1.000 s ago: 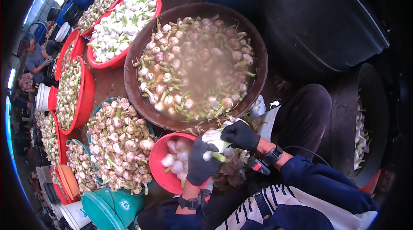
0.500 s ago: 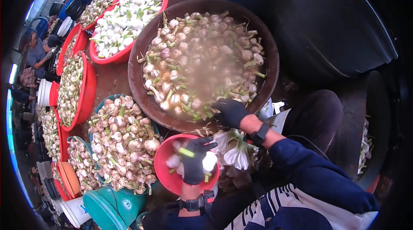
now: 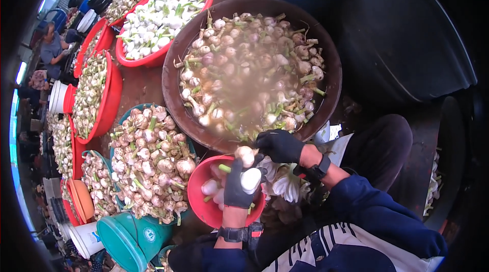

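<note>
My left hand (image 3: 237, 188), in a black glove, is closed around a white peeled garlic bulb (image 3: 250, 180) over a red bucket (image 3: 200, 200) holding more white bulbs. My right hand (image 3: 277, 147), also gloved, grips a dirty unpeeled bulb (image 3: 245, 156) just above the left hand, near the lower rim of the wide brown basin (image 3: 172, 86). Muddy water and unpeeled garlic fill that basin, its middle clouded. Loose white peels (image 3: 285, 185) lie beneath my right wrist. A large heap of unpeeled garlic (image 3: 145, 170) stands left of the red bucket.
Red tubs (image 3: 104, 104) of garlic line the left, one (image 3: 130, 58) with white bulbs. Teal (image 3: 122, 236) and white (image 3: 85, 241) buckets stand at lower left. A dark container (image 3: 407, 32) fills the upper right. A co-worker (image 3: 53, 50) sits at far left.
My right hand moved from the white bulb up to the basin, then slightly down, and now has an unpeeled bulb. My left hand still holds white garlic over the bucket.
</note>
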`<state>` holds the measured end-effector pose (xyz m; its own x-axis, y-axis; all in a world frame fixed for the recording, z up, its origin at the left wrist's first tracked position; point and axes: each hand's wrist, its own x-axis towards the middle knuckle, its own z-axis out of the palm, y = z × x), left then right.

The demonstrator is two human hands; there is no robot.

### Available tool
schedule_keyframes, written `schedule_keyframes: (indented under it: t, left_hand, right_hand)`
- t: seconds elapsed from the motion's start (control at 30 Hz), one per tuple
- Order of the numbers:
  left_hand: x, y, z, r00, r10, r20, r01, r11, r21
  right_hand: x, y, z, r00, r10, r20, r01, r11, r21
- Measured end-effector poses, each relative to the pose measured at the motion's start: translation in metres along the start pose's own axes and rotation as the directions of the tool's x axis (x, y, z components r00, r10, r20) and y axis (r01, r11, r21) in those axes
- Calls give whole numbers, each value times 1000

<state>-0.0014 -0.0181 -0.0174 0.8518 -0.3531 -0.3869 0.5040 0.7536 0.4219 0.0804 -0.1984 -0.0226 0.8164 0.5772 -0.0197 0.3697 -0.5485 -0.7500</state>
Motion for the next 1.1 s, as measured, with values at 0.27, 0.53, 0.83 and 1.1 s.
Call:
schedule_keyframes:
  t: [0.27, 0.53, 0.83, 1.1]
  left_hand:
    - [7, -3, 13, 816, 575, 62, -293, 319, 901]
    - [-7, -10, 32, 791, 604, 101, -158, 42, 987]
    - [-19, 14, 34, 990, 135, 33, -105, 578, 810]
    - [-27, 30, 43, 987, -151, 57, 92, 819, 566]
  right_hand:
    - [-30, -58, 1, 866, 84, -493, 5, 984, 177]
    - [-34, -68, 1, 813, -33, -581, -27, 995, -94]
    - [-46, -33, -2, 801, 408, -437, -323, 911, 258]
    - [-66, -13, -32, 956, 181, -232, -48, 874, 484]
